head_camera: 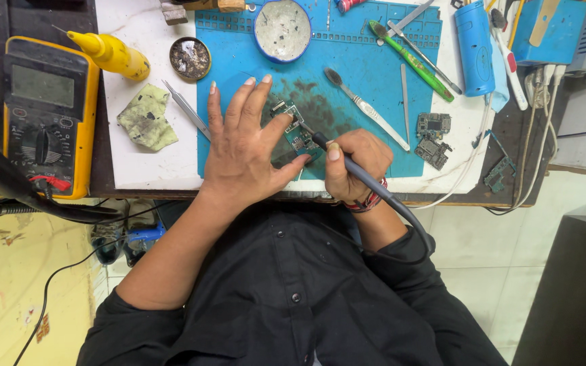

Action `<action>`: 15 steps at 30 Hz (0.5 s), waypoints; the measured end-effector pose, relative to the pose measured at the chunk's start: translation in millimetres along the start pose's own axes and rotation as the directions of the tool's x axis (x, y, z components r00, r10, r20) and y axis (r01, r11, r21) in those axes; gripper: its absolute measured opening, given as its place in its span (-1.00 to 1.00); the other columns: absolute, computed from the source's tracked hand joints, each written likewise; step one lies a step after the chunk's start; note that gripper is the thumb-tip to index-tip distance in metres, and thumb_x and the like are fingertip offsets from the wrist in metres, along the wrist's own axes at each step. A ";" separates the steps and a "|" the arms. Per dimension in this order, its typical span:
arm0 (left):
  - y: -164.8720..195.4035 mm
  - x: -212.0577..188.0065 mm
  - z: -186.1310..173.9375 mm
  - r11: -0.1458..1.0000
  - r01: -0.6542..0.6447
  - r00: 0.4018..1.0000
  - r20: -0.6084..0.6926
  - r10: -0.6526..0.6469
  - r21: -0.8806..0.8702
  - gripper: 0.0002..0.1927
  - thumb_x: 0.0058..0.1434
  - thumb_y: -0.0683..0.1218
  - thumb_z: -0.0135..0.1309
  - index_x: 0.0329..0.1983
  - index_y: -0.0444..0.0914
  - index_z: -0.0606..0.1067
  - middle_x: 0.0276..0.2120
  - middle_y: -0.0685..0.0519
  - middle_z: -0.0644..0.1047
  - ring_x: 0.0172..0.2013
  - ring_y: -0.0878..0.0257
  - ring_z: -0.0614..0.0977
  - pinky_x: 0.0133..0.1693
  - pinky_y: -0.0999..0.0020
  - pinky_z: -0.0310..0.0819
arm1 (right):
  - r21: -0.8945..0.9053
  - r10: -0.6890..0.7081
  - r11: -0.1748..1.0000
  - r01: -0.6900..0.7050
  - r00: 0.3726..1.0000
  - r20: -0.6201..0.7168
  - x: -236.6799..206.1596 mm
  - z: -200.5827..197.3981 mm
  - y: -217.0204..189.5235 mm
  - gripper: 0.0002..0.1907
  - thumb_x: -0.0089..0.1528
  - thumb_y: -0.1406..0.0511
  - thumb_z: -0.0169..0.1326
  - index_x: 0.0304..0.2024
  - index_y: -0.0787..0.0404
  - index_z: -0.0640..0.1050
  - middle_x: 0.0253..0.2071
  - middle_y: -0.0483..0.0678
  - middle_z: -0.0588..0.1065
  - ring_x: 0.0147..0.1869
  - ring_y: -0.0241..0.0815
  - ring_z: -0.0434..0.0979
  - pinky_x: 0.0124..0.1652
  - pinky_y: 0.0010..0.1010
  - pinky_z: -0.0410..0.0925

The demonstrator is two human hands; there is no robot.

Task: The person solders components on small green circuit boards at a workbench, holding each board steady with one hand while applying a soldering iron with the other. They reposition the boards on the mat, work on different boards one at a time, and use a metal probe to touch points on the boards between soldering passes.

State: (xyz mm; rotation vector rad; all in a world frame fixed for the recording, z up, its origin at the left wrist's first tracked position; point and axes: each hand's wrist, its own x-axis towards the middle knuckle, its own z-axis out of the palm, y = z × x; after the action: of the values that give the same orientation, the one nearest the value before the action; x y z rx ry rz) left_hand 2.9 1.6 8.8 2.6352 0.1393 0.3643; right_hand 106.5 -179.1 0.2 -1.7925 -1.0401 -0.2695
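The small green circuit board (296, 132) lies at the middle of the frame on the blue silicone work mat (381, 51), its long axis running from upper left to lower right. The left hand (245, 152) lies flat with fingers spread, its thumb pressing the board's lower edge; this grip is wide and clasps nothing. The right hand (354, 163) is closed in a narrow grip around one dark grey soldering iron (323, 142), whose tip points to the upper left onto the board.

Two more loose boards (433, 135) lie to the right, and two toothbrushes, one white (367, 108) and one green (412, 61), lie slantwise above. One yellow multimeter (49, 108) sits far left. The white counter (144, 169) ends just below the hands; bare mat lies between the board and the toothbrushes.
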 end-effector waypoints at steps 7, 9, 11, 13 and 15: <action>0.7 0.1 0.4 1.000 -0.005 1.000 -0.012 0.005 0.001 -0.37 0.11 0.28 0.35 0.07 -0.21 0.59 0.41 -0.27 0.24 0.45 -0.14 0.16 0.44 -0.28 -0.37 | -0.012 -0.015 1.000 0.015 1.000 0.008 0.7 1.0 0.9 -0.87 0.32 0.37 0.05 -0.32 0.30 0.46 -0.46 0.04 0.50 -0.46 -0.04 0.50 -0.40 -0.29 0.32; 0.0 -0.4 0.3 1.000 -0.008 1.000 -0.015 0.008 0.003 -0.37 0.12 0.29 0.35 0.08 -0.21 0.59 0.41 -0.27 0.24 0.45 -0.14 0.16 0.44 -0.28 -0.38 | -0.002 -0.029 1.000 0.029 0.999 0.018 0.8 1.5 0.8 -0.87 0.33 0.37 0.05 -0.31 0.30 0.47 -0.47 0.03 0.49 -0.46 -0.05 0.50 -0.39 -0.29 0.33; 0.0 -0.2 0.6 1.000 -0.010 1.000 -0.016 0.010 0.006 -0.37 0.12 0.29 0.35 0.08 -0.21 0.59 0.41 -0.28 0.24 0.45 -0.14 0.16 0.44 -0.28 -0.38 | -0.005 -0.010 1.000 0.010 1.000 0.009 1.2 1.2 0.7 -0.87 0.32 0.37 0.05 -0.33 0.29 0.47 -0.47 0.03 0.49 -0.46 -0.05 0.50 -0.40 -0.30 0.32; -0.6 0.3 0.3 1.000 -0.011 1.000 -0.015 0.012 0.009 -0.37 0.12 0.29 0.35 0.08 -0.21 0.59 0.41 -0.28 0.24 0.45 -0.14 0.16 0.44 -0.28 -0.37 | -0.002 -0.002 1.000 0.002 1.000 0.008 1.9 1.3 0.4 -0.87 0.32 0.36 0.05 -0.33 0.29 0.46 -0.46 0.04 0.50 -0.46 -0.04 0.50 -0.39 -0.30 0.32; 0.4 -0.2 0.0 1.000 -0.004 1.000 -0.007 0.004 0.011 -0.37 0.11 0.29 0.35 0.09 -0.20 0.59 0.41 -0.27 0.24 0.45 -0.14 0.16 0.45 -0.28 -0.37 | 0.011 -0.002 1.000 0.001 1.000 0.018 1.7 0.3 -0.5 -0.86 0.33 0.36 0.05 -0.32 0.29 0.46 -0.45 0.04 0.50 -0.45 -0.04 0.50 -0.38 -0.29 0.33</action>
State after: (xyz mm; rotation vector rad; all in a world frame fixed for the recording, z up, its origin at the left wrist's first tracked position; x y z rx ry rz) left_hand 2.8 1.2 8.9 2.6457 0.1384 0.3755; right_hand 107.1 -178.0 1.4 -1.7874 -1.0540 -0.2482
